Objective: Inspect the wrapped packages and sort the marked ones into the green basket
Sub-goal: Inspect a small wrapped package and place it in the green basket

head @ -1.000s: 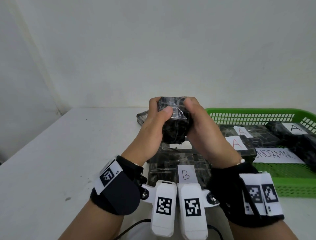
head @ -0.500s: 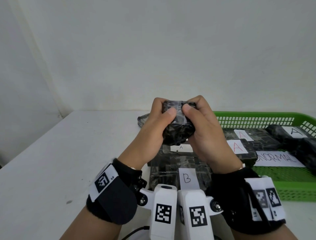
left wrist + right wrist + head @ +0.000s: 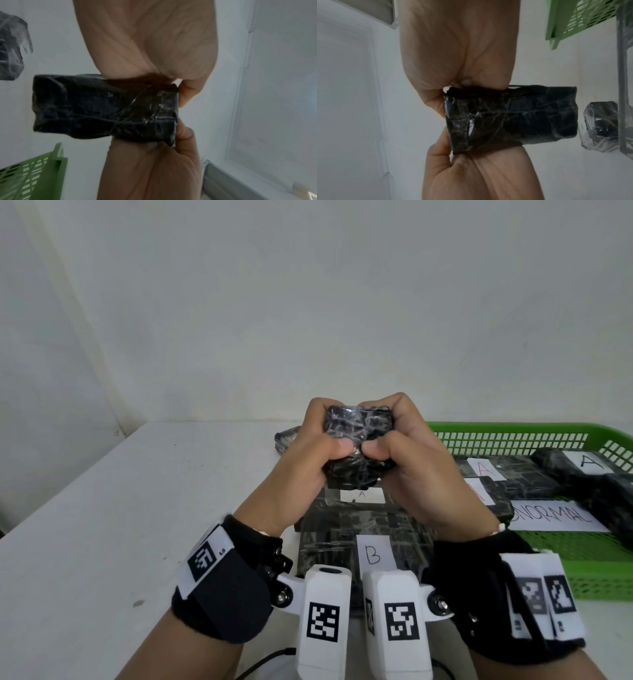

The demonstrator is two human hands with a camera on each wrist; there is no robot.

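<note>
I hold a black plastic-wrapped package (image 3: 358,428) up in front of me with both hands. My left hand (image 3: 306,463) grips its left side and my right hand (image 3: 416,463) grips its right side, and the thumbs meet on the near face. In the left wrist view the package (image 3: 102,108) shows no label, nor does the package (image 3: 513,119) in the right wrist view. The green basket (image 3: 513,428) stands to the right, holding several black packages with "A" labels (image 3: 587,462) and an "ABNORMAL" paper (image 3: 555,515).
Below my hands on the white table (image 3: 102,525) lie a wrapped package labelled "B" (image 3: 373,554) and one with a small "A" label (image 3: 362,494). Another black package (image 3: 286,438) lies further back. A white wall rises behind the table.
Both hands have turned the package between them; the thumbs have come down to meet on its near face. The hands stay at about the same height.
</note>
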